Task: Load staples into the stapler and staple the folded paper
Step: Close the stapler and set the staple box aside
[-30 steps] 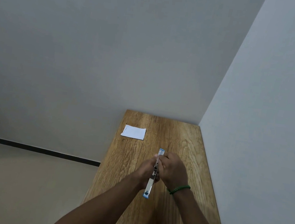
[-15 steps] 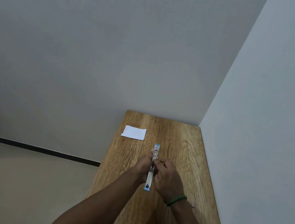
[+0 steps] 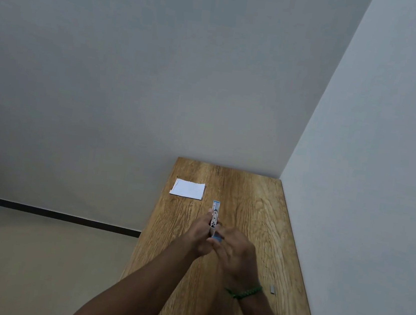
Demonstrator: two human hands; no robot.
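Left hand point(image 3: 201, 235) grips the stapler point(image 3: 214, 214). Right hand point(image 3: 238, 255), blurred, meets its blue near end, though I can't tell its grip. Staples point(image 3: 272, 289) lie right, folded paper point(image 3: 188, 188) beyond.

A long wooden table point(image 3: 250, 188) with a plain grained top is shown. A folded white paper point(image 3: 188, 188) is laid flat by its far left edge. A small grey strip of staples point(image 3: 272, 289) is seen well apart from the paper, nearer and to its right.
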